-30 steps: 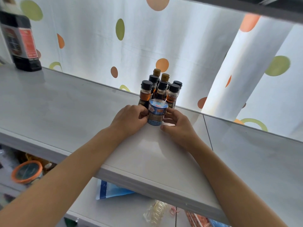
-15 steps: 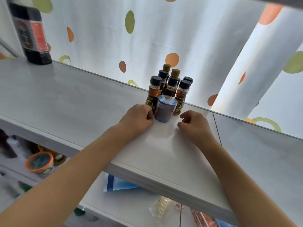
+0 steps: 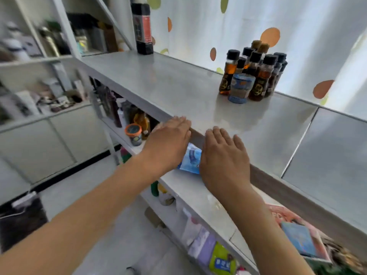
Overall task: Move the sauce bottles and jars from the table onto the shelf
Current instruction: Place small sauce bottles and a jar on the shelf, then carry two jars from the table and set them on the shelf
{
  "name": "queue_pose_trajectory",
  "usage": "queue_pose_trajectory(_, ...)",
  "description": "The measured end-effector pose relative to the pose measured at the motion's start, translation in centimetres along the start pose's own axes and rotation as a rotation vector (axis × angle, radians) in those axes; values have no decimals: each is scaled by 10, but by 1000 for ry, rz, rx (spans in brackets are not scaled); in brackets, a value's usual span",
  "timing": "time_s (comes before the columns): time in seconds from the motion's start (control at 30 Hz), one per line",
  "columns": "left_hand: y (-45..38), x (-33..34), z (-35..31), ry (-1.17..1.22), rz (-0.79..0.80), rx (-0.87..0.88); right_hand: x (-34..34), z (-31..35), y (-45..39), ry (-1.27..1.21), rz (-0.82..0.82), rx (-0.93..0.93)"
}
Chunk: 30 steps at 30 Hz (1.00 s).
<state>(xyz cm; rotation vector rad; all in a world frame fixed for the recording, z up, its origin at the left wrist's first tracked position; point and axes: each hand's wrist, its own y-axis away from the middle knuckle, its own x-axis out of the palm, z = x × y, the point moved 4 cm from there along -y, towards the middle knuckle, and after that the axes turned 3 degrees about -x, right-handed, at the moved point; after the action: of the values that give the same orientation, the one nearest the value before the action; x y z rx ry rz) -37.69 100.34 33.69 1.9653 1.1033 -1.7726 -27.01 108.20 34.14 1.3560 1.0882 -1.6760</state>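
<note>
Both hands, left (image 3: 168, 144) and right (image 3: 223, 158), hover flat at the shelf (image 3: 158, 84) front edge, each grip spread and holding nothing (fingers straight); the jar (image 3: 239, 88) stands far back on the shelf, touching the bottles (image 3: 258, 72)

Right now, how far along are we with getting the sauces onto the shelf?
Done: a cluster of small sauce bottles stands on the shelf by the curtain, with the blue-labelled jar in front of it. A tall dark bottle stands at the far end. In hand: nothing; left hand and right hand are flat and empty at the shelf's front edge. Left: the table is out of view, so I can't tell.
</note>
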Motion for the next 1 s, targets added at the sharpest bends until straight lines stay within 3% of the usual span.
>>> queue_pose_trajectory(0.2, 110, -26, 42, -35, -120, -213, 28, 76, 28, -225, -18, -263)
queue_pose_trajectory(0.4, 206, -57, 107, -55, -181, -415, 40, 166, 77, -280, 7, -482)
queue_pose_trajectory(0.77, 508, -117, 262, -41, -418, -921, 70, 452, 247, -452, 130, -1006)
queue_pose_trajectory(1.0, 701, -144, 307, -11, -491, -1181, 101, 586, 388, -476, 251, -1235)
